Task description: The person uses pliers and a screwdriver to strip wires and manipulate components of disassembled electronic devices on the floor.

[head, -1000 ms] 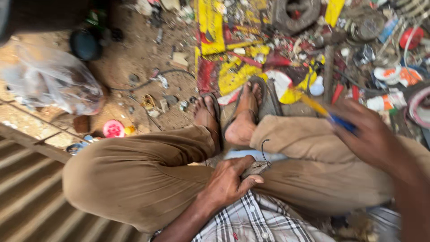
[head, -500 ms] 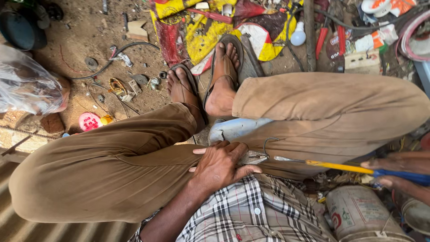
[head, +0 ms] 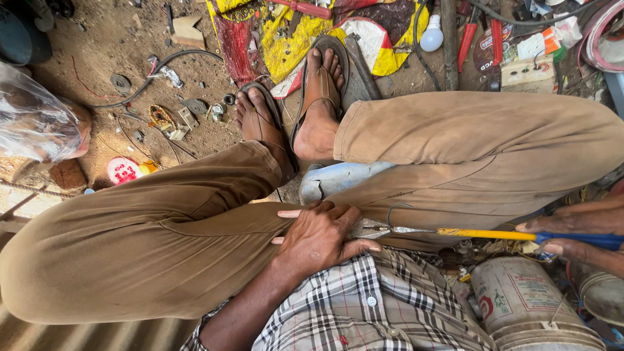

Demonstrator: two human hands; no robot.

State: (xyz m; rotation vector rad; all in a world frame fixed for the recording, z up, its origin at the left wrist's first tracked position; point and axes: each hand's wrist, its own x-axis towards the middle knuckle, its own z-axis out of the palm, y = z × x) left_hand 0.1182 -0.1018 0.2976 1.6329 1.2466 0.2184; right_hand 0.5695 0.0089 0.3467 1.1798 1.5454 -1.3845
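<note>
My left hand (head: 318,237) lies flat in my lap between my thighs, fingers spread and holding nothing, just beside a bent wire hook (head: 392,214). My right hand (head: 572,235), at the right edge of view, has its grip closed around the blue handle of a yellow-shafted screwdriver (head: 484,233); its metal tip points at the wire. A pale blue metal piece (head: 338,179) sits between my legs, near my sandalled feet.

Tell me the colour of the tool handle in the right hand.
Yellow shaft with a blue grip, held by the right hand; head view.
</note>
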